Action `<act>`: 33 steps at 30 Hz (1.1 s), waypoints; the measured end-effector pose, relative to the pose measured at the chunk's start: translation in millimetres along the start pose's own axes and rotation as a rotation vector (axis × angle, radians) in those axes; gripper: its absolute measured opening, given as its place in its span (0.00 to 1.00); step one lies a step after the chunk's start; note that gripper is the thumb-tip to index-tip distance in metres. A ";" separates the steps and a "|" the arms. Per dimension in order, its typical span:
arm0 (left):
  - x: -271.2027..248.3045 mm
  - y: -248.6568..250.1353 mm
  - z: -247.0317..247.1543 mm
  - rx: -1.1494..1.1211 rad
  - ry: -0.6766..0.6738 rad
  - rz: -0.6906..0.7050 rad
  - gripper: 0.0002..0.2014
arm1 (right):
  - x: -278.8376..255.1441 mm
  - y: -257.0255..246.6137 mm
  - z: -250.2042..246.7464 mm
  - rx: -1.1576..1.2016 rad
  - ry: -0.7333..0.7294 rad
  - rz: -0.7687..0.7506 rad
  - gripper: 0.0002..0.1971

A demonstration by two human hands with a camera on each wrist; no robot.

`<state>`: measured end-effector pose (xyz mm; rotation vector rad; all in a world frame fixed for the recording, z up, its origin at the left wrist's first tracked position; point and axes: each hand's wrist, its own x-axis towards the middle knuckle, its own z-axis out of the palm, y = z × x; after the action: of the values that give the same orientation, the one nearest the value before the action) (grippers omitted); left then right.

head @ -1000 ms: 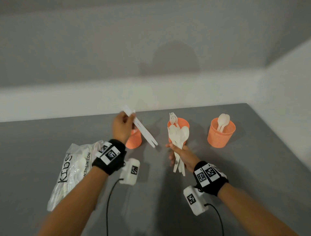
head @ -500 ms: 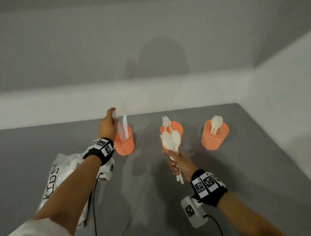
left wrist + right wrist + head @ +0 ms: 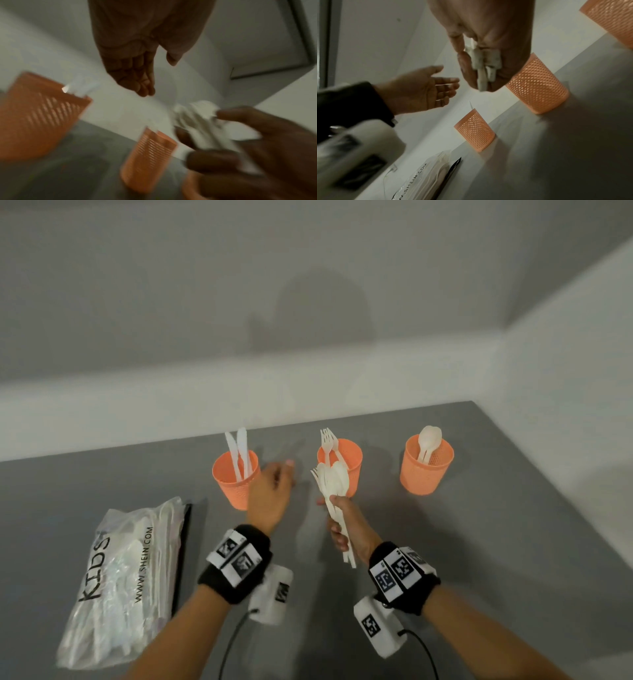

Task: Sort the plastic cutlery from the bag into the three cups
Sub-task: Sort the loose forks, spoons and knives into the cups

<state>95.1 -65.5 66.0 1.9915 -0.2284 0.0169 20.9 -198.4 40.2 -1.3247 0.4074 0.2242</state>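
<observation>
Step in hand: sorting a held bundle, judged partly done. The right hand (image 3: 346, 525) grips a bunch of white plastic forks and spoons (image 3: 334, 484) by the handles, just near of the middle orange perforated cup (image 3: 342, 470) holding forks. The left hand (image 3: 270, 494), fingers (image 3: 448, 86) loosely spread and empty, hovers between that cup and the left orange cup (image 3: 234, 477) holding knives. The right orange cup (image 3: 426, 467) holds spoons. The clear plastic bag (image 3: 126, 580), with cutlery inside, lies near left on the grey bench (image 3: 496, 542).

Next move likely calls for pinching one piece from the bundle.

Only the right wrist view shows the handle ends; only the head view shows cup contents.
</observation>
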 end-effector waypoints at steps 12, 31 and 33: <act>-34.8 3.5 59.8 -0.108 -0.131 -0.178 0.11 | -9.5 16.5 5.3 -0.102 0.098 -0.220 0.16; -26.3 18.8 71.8 -0.315 -0.176 -0.240 0.11 | -10.4 10.8 -18.3 -0.001 0.060 -0.203 0.17; -26.8 22.8 73.3 -0.277 -0.173 -0.230 0.10 | -7.4 13.3 -18.5 -0.058 0.089 -0.214 0.17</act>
<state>58.2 -136.8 52.6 1.7324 -0.1052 -0.3194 6.1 -212.7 27.9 -1.4272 0.3326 -0.0018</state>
